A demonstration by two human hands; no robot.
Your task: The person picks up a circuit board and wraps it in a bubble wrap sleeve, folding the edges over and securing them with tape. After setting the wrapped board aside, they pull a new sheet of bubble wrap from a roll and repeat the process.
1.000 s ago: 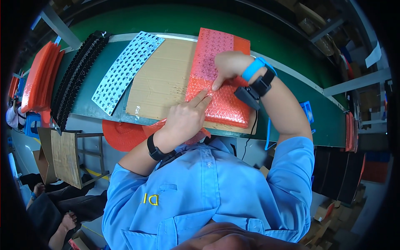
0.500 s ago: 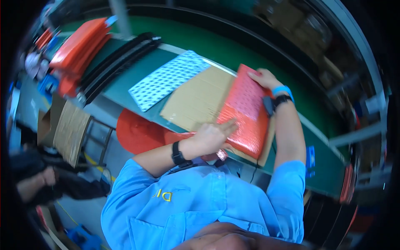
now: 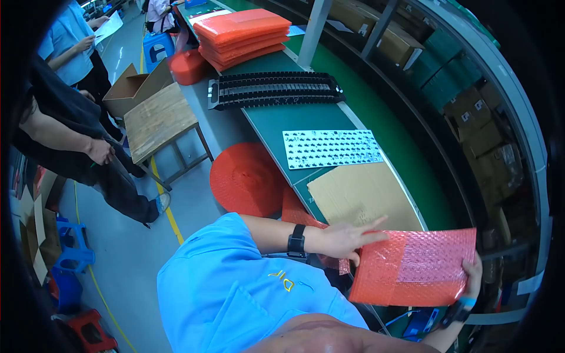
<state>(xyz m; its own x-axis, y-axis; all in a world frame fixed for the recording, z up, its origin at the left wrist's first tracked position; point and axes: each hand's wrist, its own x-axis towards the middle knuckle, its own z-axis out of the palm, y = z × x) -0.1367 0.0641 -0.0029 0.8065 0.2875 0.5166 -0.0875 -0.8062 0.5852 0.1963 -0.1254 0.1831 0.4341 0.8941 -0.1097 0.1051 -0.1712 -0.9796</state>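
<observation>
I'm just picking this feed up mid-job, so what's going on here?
A person in a blue shirt has both hands on a red bubble-wrap packet: the right hand grips its right edge, while the left hand has its fingers spread at the left edge. On the green table lie a cardboard sheet, a white panel with black marks, black slotted strips and a stack of red packets.

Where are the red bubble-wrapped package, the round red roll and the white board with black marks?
Red bubble-wrapped package (image 3: 412,267): head view, middle of its broad face.
Round red roll (image 3: 247,177): head view, near the middle of its round face.
White board (image 3: 331,149): head view, middle of its marked face.
</observation>
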